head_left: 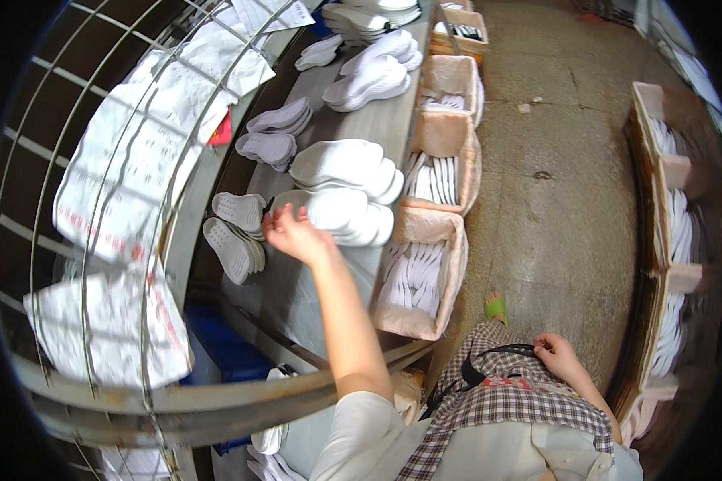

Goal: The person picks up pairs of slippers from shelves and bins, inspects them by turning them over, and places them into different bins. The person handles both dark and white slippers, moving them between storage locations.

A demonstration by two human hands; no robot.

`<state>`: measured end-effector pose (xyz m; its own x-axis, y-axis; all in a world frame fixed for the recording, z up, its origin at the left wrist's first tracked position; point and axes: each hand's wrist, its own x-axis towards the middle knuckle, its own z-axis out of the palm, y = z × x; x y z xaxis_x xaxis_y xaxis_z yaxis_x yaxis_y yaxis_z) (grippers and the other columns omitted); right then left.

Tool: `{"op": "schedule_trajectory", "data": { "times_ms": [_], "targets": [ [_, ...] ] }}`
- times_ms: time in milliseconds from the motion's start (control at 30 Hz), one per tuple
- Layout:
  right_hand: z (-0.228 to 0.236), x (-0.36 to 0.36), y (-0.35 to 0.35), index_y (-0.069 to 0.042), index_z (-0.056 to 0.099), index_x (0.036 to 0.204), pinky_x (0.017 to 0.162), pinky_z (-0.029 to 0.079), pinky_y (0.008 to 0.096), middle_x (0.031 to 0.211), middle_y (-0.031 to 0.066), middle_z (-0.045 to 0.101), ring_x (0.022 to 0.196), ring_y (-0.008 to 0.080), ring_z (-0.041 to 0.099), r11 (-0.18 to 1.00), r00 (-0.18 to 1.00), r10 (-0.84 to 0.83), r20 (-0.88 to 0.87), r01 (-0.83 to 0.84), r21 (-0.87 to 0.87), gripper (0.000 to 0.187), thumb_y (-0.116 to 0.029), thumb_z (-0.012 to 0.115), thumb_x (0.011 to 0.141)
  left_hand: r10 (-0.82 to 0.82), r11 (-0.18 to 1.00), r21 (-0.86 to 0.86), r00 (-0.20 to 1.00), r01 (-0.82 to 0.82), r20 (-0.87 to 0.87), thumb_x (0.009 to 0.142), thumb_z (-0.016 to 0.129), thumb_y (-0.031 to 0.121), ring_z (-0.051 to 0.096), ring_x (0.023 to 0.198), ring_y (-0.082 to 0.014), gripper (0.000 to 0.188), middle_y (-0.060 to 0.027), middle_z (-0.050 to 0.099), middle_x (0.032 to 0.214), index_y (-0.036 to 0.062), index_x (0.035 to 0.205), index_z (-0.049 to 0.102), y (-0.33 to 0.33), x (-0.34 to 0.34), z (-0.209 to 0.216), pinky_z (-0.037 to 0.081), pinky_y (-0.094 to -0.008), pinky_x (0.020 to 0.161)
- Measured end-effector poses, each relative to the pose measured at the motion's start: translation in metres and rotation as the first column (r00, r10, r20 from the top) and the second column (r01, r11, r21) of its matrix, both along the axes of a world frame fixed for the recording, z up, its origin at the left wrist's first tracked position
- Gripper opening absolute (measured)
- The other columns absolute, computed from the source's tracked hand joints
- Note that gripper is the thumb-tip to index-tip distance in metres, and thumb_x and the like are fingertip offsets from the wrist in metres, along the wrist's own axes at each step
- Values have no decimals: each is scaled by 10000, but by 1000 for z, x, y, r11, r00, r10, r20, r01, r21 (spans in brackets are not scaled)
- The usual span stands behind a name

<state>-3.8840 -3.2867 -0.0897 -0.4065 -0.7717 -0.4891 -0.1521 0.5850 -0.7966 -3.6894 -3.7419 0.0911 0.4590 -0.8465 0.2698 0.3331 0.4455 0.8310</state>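
My left hand point(294, 235) reaches over the grey metal shelf, fingers apart and slightly bent. It is at the near edge of a stack of large white shoe soles point(349, 215); whether the fingertips touch them I cannot tell. Left of the hand lie smaller white soles point(234, 250) with dotted surfaces, in short stacks. Farther up the shelf are more large white soles point(341, 167) and small pale soles point(269, 148). Down at my waist, my right hand point(560, 357) has its fingers curled at a black strap point(512, 349) over my checked apron point(497, 385).
Lined boxes point(457, 309) of white soles stand in a row along the shelf's right side. More such boxes point(672, 280) line the aisle's right side. A wire grid point(144, 264) with white paper sheets point(128, 168) rises at left; a curved metal rail point(241, 409) crosses below my left arm.
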Motion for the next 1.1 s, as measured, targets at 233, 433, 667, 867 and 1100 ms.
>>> {"op": "schedule_trajectory", "data": {
  "times_ms": [233,433,667,867,1100],
  "targets": [
    [-5,-86,-134,-50,609,979,700,498,365,916,148,613,805,282,615,994,982,109,-152,-107,25,198,-153,620,810,211,885,322,906,-336,366,790,622,134,503,1019,-335,553,-203,466,1180,9,1253,347,-173,140,-28,456,-484,834],
    [-7,-125,-158,-34,603,973,775,474,415,959,166,609,878,338,588,975,942,211,-260,-186,118,222,-145,603,780,-60,628,757,981,181,-185,873,515,425,402,1228,-375,690,-193,375,1379,5,1378,303,-219,212,-84,360,-511,994],
    [-19,-142,-142,-44,589,994,795,473,423,923,176,596,912,353,573,891,849,440,-291,-373,259,270,-181,594,761,-138,533,846,988,20,64,873,520,464,449,1189,-335,611,-171,463,1309,24,1289,445,-242,206,-86,373,-472,991],
    [-18,-159,-158,-48,580,1005,755,480,440,960,186,586,873,355,582,910,861,386,-331,-297,290,272,-170,586,762,-444,487,859,891,155,91,862,534,471,512,1097,-325,590,-165,523,1227,24,1244,494,-212,195,-72,425,-461,924],
    [-32,-157,-184,-19,597,930,748,471,446,888,160,585,855,344,577,954,861,299,-411,-258,155,223,-134,593,739,-53,698,-229,-368,-679,928,850,583,345,632,841,-365,419,-216,655,969,-36,1018,636,-180,234,-49,503,-427,740]
  ]
}}
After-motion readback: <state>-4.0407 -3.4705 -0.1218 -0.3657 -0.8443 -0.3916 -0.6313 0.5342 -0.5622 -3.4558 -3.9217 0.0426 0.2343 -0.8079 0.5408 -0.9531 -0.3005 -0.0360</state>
